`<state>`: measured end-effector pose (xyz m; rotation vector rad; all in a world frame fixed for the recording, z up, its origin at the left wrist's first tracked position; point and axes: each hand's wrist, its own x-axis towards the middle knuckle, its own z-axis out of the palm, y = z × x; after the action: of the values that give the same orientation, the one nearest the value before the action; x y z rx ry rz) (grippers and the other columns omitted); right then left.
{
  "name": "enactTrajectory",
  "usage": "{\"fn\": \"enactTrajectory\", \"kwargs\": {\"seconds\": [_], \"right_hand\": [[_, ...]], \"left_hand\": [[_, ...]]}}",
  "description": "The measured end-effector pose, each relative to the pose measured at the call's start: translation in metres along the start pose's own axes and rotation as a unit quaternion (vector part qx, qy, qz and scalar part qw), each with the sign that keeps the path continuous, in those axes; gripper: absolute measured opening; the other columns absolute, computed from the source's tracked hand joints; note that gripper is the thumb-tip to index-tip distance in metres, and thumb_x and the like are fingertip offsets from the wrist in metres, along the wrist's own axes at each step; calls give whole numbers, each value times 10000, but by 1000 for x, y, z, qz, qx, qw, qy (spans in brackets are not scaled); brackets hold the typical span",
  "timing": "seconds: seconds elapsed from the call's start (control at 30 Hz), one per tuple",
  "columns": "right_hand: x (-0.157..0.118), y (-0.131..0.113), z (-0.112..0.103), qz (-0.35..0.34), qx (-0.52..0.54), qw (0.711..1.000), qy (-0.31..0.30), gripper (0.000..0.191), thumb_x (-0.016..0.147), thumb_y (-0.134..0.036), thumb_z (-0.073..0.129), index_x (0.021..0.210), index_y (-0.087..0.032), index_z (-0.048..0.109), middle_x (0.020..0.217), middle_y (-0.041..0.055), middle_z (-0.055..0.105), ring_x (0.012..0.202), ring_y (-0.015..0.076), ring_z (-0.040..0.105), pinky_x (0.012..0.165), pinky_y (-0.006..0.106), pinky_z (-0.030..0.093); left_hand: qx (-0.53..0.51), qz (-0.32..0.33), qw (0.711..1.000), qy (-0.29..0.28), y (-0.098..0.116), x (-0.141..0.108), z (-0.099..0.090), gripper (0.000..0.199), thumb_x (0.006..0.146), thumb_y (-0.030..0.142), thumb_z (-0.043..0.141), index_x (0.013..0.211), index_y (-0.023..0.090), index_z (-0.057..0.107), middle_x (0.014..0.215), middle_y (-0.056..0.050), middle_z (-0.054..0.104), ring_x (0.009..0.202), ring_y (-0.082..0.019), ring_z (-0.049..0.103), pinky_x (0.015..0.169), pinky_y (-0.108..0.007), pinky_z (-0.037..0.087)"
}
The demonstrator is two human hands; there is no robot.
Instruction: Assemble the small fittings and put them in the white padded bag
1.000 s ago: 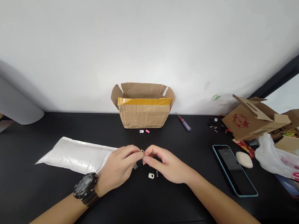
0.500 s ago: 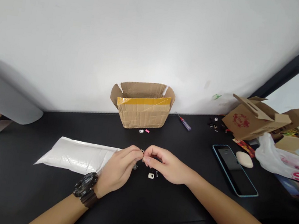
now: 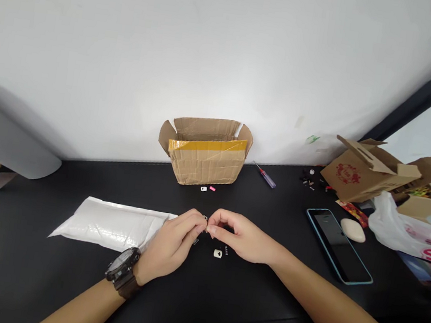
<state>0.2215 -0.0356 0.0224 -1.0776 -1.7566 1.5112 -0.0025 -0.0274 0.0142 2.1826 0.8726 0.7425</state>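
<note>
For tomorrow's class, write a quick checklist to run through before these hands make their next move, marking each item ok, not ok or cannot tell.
1. Left hand and right hand meet at the fingertips: ok.
2. Small part held firmly: cannot tell, fingers hide most of it.
3. White block lies close below the hands: ok.
4. Screwdriver within easy reach: not ok, it lies back beside the cardboard box.
5. Phone lies apart from the hands: ok.

We can read red letters beginning "SG" on the white plastic bag (image 3: 409, 234) at about three o'clock, cut off by the picture's edge. The red round stamp (image 3: 348, 174) on the cardboard box (image 3: 366, 174) at two o'clock and the wristwatch (image 3: 122, 266) dial at seven o'clock are too small to read.
</note>
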Motion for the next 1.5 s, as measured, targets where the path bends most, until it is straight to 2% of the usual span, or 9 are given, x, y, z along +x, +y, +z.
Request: {"fn": "enactTrajectory", "kwargs": {"seconds": [0.3,0.57,1.17,1.5], "right_hand": [[0,-1,1,-2,-11,1000,14,214,1011,-421,575,976,-216,631,906,5,651,801,161,578,773,307,490],[0,-1,2,-6,-8,1000,20,251,1012,-465,563,971,-225,626,922,16,640,850,180,584,782,318,502],[1,-1,4,-9,-19,999,31,239,1019,-445,554,965,-223,623,923,11,641,835,172,578,784,308,497],[0,-1,4,-9,-42,998,44,193,1021,-392,553,978,-224,639,956,14,679,887,184,619,832,323,499]], "left_hand": [[32,9,999,1,-2,0,2,210,1082,222,371,984,207,556,903,-18,553,791,-157,516,743,-307,398],[1,-2,1000,9,0,2,0,208,1086,236,371,987,207,552,923,-22,564,812,-158,534,763,-308,412],[-2,-4,1000,8,-2,1,0,215,1087,250,369,976,206,548,897,-18,554,788,-157,520,744,-306,414],[-14,-33,999,5,-2,1,2,210,1088,273,377,974,210,542,875,1,559,750,-145,518,717,-292,406]]}}
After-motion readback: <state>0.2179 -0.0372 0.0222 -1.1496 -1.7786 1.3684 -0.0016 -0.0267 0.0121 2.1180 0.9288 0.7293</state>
